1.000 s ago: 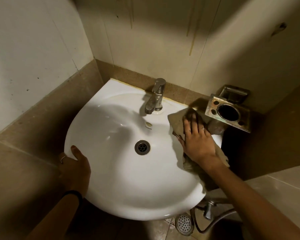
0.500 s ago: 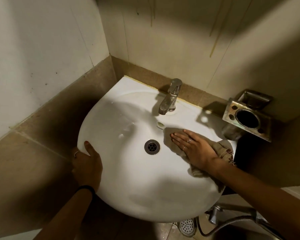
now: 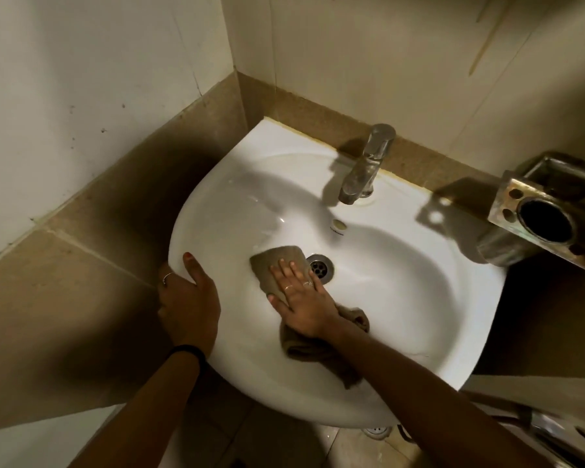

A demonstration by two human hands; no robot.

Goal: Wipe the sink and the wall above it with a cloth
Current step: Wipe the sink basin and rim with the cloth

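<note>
Nearby, tap [image 3: 365,167] and holder [image 3: 544,217] flank sink [image 3: 419,298].

This was a small bathroom corner: a white wall-hung sink [image 3: 402,298] with a chrome tap [image 3: 365,167] stood against tiled walls [image 3: 368,55], a tarnished metal toothbrush holder [image 3: 551,214] mounted beside it, a floor drain [image 3: 377,431] beneath.

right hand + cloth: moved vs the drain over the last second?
Yes. The right hand and cloth swept from the ledge right of the faucet, down into the basin and across, now just left of the drain.
</note>
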